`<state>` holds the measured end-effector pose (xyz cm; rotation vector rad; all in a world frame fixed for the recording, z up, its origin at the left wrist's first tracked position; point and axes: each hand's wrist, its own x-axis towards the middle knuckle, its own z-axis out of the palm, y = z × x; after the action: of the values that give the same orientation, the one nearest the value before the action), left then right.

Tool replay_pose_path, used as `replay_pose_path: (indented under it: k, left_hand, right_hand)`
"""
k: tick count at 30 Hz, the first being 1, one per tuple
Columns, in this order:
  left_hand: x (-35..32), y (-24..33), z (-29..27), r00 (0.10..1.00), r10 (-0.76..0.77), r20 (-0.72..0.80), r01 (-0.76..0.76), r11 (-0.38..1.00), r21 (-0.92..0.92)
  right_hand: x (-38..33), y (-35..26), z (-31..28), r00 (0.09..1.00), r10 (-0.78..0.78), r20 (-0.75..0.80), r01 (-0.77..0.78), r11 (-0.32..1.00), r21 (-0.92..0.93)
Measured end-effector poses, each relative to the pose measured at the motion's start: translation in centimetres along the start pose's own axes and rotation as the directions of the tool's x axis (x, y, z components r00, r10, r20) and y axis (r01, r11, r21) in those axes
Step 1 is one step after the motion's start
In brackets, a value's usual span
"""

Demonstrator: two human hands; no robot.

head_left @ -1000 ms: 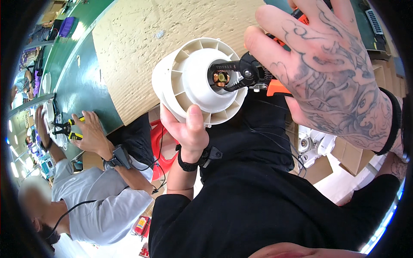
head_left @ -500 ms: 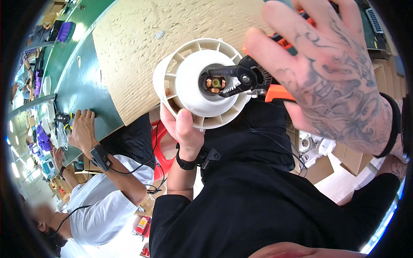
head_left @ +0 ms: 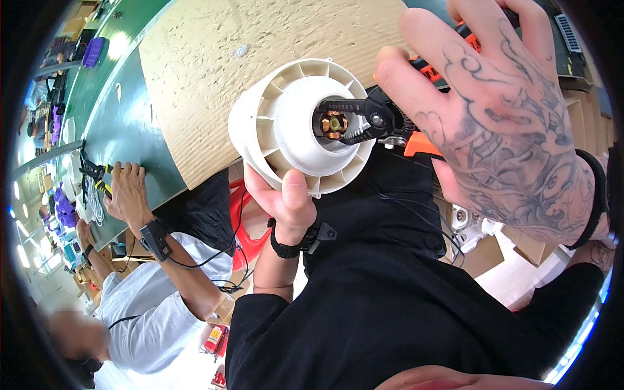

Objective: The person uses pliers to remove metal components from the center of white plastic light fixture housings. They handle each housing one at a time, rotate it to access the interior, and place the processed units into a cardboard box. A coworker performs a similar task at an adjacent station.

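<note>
A round white plastic fan housing [head_left: 296, 140] with radial ribs is held up by my left hand [head_left: 289, 201], thumb on the near rim and fingers beneath. Copper motor windings [head_left: 334, 125] show inside its central opening. My right hand [head_left: 500, 117] grips wire-stripper pliers [head_left: 377, 120] with orange and black handles. Their dark jaws reach into the opening, spread apart around the windings. What the jaw tips touch, if anything, I cannot make out.
Corrugated cardboard [head_left: 201, 84] covers part of the green bench [head_left: 123, 136]. On my left a co-worker's hand [head_left: 127, 198] holds yellow-and-black pliers near white cable. A red stool [head_left: 244, 227] stands below the bench; cartons and white parts [head_left: 471, 224] lie to the right.
The housing has tilted, its opening shifting slightly right. The pliers and my right hand have moved a little right with it. The co-worker's pliers have moved slightly too.
</note>
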<state>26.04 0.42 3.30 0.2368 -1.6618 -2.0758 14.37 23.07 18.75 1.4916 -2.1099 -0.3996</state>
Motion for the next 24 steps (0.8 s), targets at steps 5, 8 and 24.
replay_pose_path:
  k: [5,8,24]
  left_hand:
    - [0.21,0.34,-0.07,1.0,-0.008,0.013,0.007,0.999,0.031]
    - [0.21,0.27,0.13,0.999,-0.032,0.033,0.031,0.999,0.022]
    - [0.53,0.55,-0.34,0.995,-0.075,0.063,0.074,0.997,0.025]
  right_hand:
    - [0.23,0.03,0.1,1.0,-0.002,0.013,0.001,1.0,0.031]
    - [-0.18,0.03,0.01,0.999,0.014,0.029,-0.015,0.999,0.038]
    - [0.43,0.42,-0.11,0.996,0.019,0.087,-0.03,0.992,0.124]
